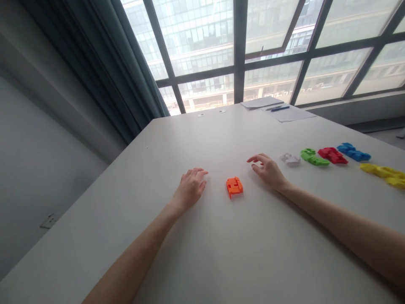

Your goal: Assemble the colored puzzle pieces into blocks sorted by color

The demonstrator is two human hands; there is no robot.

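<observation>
A blocky, notched orange piece point(234, 186), plastic-looking, lies on the smooth white tabletop point(202, 249), right of the released, loosely curved left hand point(190, 187) and left of the likewise released right hand point(267, 171).

The orange plastic toy point(235, 186), white toy point(290, 159), lime-green toy point(313, 158), red toy point(333, 156), blue toy point(353, 152) and yellow toy point(382, 172) are plain-coloured.

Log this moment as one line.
left hand: empty | right hand: empty | orange plastic: on table, between hands, untouched | right of right hand: white plastic, green plastic, red plastic, blue plastic, yellow plastic
</observation>
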